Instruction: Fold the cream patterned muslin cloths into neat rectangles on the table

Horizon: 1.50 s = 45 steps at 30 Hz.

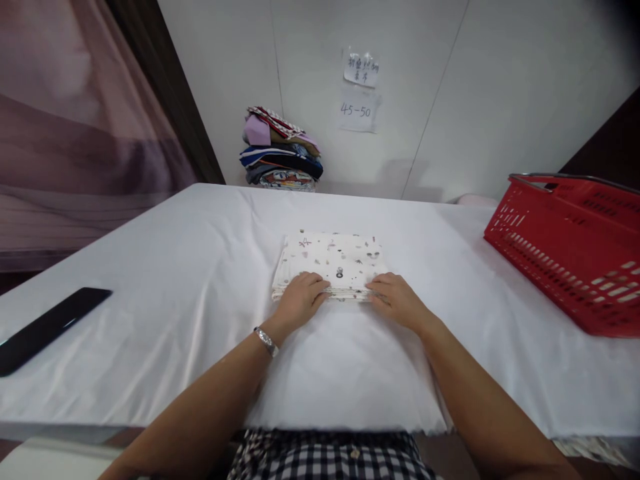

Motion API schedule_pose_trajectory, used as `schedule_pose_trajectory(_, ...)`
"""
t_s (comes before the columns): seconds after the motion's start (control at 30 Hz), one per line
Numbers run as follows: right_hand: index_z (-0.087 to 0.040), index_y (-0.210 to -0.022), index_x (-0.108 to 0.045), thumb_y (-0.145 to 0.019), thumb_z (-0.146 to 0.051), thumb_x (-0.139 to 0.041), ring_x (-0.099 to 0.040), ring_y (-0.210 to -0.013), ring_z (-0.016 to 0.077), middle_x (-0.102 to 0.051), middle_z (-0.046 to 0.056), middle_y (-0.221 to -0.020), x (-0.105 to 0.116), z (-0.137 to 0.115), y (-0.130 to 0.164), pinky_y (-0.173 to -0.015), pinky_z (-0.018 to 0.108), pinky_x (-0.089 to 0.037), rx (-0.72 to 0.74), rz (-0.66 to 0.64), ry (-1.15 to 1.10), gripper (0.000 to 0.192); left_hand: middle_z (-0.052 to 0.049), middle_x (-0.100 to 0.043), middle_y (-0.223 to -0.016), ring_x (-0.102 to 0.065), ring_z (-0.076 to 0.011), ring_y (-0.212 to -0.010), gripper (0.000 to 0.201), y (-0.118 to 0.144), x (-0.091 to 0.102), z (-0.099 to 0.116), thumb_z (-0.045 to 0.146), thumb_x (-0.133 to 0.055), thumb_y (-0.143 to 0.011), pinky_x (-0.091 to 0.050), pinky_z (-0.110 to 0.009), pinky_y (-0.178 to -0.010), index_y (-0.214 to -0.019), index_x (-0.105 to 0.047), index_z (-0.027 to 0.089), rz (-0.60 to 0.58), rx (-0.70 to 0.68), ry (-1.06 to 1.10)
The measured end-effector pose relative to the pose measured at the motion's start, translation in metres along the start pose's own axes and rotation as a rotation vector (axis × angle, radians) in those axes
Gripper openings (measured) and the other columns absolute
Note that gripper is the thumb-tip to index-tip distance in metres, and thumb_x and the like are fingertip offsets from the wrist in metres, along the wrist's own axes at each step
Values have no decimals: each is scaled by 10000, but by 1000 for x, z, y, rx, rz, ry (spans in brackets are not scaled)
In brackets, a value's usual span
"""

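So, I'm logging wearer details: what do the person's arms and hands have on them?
Both forearms are bare, no sleeves showing. The left hand has a silver metal wristwatch at its wrist. The right hand wears nothing visible: no glove, ring or band.

Bright, even indoor light falls from above, giving the white tablecloth (200, 267) a soft sheen and faint shadows. Edges bend outward; the top right corner darkens. Focus is sharp centrally.
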State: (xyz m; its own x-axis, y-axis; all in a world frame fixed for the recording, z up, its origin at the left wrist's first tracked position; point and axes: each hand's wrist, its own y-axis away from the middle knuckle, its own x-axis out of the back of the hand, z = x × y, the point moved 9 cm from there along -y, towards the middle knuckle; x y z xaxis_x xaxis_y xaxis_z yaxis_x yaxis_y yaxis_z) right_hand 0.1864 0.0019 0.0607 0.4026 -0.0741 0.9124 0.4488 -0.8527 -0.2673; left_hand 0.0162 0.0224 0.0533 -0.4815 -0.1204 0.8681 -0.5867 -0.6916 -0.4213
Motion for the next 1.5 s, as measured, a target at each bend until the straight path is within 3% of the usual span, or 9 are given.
schedule_pose_trajectory(0.27,-221,-959,-659,-898,-222,-443,-532,-876,188,-636,49,-936,-8,5,-2,-780,348,-425,6,40,-39,225,-58,-596,-890,-504,-191,-839,191,0,-2,0,259,-458,-900,-407,-333,-734,-959,-626,189,-5,-23,-27)
schedule_pose_trajectory(0.53,-244,-889,-670,-877,-256,-448,-552,-864,191,-637,38,-907,-10,2,-1,-748,338,-448,-15,-64,-54,222,-48,-597,-872,-505,-173,-835,224,2,3,9,286,-437,-912,-398,-312,-760,-900,-638,188,-21,-6,-14)
schedule_pose_trajectory(0.63,-269,-1011,-648,-851,-318,-492,-549,-927,200,-624,35,-1001,-13,7,1,-788,344,-456,-62,-98,-86,228,-41,-599,-841,-515,-162,-817,271,4,8,6,303,-407,-924,-399,-300,-759,-850,-640,188,-7,21,4)
schedule_pose_trajectory(0.73,-310,-1182,-573,-831,-347,-513,-537,-989,213,-597,33,-1090,-18,14,3,-829,360,-455,-99,-134,-95,358,-34,-597,-769,-524,-157,-789,306,10,24,-18,299,-407,-918,-402,-284,-720,-741,-631,189,41,153,10)
schedule_pose_trajectory(0.9,-323,-1205,-562,-832,-283,-460,-533,-998,225,-592,32,-1101,-24,18,5,-834,379,-456,-87,-173,-64,390,-21,-631,-817,-549,-154,-777,227,49,70,-87,321,-481,-853,-408,-269,-682,-764,-656,209,297,593,40)
schedule_pose_trajectory(1.0,-315,-1195,-573,-818,-245,-455,-527,-1019,225,-583,33,-1134,-24,19,5,-861,381,-446,-83,-177,-34,401,1,-649,-781,-559,-138,-685,252,71,69,-114,419,-518,-803,-416,-252,-630,-783,-671,219,335,819,218)
schedule_pose_trajectory(1.27,-314,-1141,-615,-820,-191,-430,-546,-975,226,-599,33,-1094,-26,20,5,-839,386,-451,-67,-187,3,391,22,-610,-669,-533,-119,-571,203,69,38,-107,386,-622,-692,-381,-227,-528,-748,-594,194,203,936,463)
schedule_pose_trajectory(1.37,-323,-1113,-631,-809,-186,-436,-559,-959,226,-610,24,-1075,-25,20,5,-813,371,-462,-70,-179,-8,386,21,-590,-642,-522,-117,-576,141,70,39,-106,326,-592,-707,-372,-221,-527,-712,-571,187,214,949,469)
schedule_pose_trajectory(1.5,-328,-1127,-621,-793,-198,-458,-572,-950,216,-610,14,-1090,-23,20,5,-791,343,-478,-90,-163,-29,394,31,-569,-630,-507,-112,-591,171,71,58,-103,352,-551,-751,-365,-219,-544,-693,-550,192,345,912,367)
